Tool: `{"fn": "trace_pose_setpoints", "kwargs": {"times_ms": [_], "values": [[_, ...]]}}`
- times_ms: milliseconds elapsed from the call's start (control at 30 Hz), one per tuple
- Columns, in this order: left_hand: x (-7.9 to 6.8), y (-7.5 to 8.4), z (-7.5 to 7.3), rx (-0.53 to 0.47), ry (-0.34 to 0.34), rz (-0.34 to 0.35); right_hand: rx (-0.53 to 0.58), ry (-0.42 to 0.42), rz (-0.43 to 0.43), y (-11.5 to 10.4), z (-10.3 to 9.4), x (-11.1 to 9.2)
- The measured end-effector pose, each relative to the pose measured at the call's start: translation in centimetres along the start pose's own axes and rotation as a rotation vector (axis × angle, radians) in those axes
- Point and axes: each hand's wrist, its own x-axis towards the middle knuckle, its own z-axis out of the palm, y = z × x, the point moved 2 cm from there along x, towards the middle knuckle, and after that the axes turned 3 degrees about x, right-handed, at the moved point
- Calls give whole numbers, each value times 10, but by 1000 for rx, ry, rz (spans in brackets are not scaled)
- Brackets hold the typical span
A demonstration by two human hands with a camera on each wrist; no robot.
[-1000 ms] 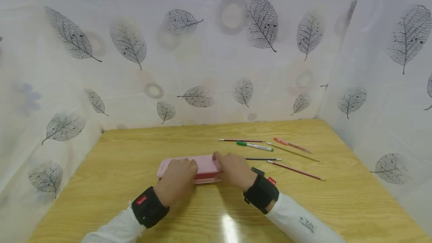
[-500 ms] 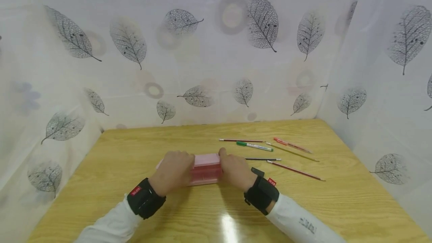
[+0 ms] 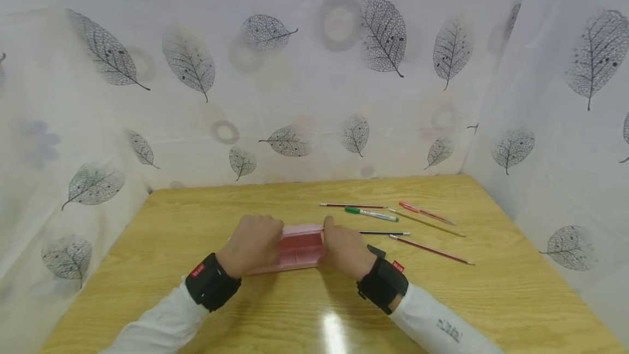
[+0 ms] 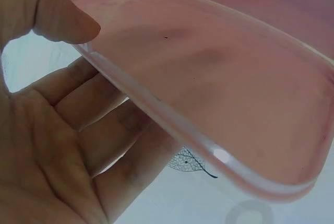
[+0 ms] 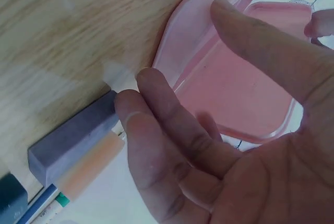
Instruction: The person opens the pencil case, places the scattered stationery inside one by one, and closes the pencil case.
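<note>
A pink pencil case (image 3: 301,259) rests on the wooden table, its hinged lid (image 4: 219,88) tilted up and the bare inside showing. My left hand (image 3: 253,242) pinches the lid's free edge; in the left wrist view the thumb lies on its inner face and the fingers behind it. My right hand (image 3: 346,247) holds the right end of the case between thumb and fingers. In the right wrist view the thumb lies across the translucent case wall (image 5: 190,33). The left part of the case is hidden behind my left hand.
To the right lie a green-capped marker (image 3: 372,213), an orange pen (image 3: 426,212), a yellow pencil (image 3: 426,222), a dark pencil (image 3: 385,232) and two red pencils, one at the back (image 3: 352,205), one nearer (image 3: 432,249). A grey block (image 5: 73,135) shows beside my right fingers. Leaf-patterned cloth surrounds the table.
The lid has swung up and back from lying shut over the case, lifted by my left hand, which moved slightly left and away from me. My right hand stays at the right end.
</note>
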Motion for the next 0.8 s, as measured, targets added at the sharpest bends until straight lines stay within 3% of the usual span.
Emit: {"fn": "trace_pose_setpoints", "kwargs": {"times_ms": [300, 600, 800], "values": [[9, -8, -5, -33, -26, -31, 63, -6, -45, 4, 2, -1], [14, -15, -8, -76, 3, -12, -39, -5, -77, 1, 5, 3], [20, -22, -8, -138, -40, -67, -52, 20, -97, -1, 5, 2]]}}
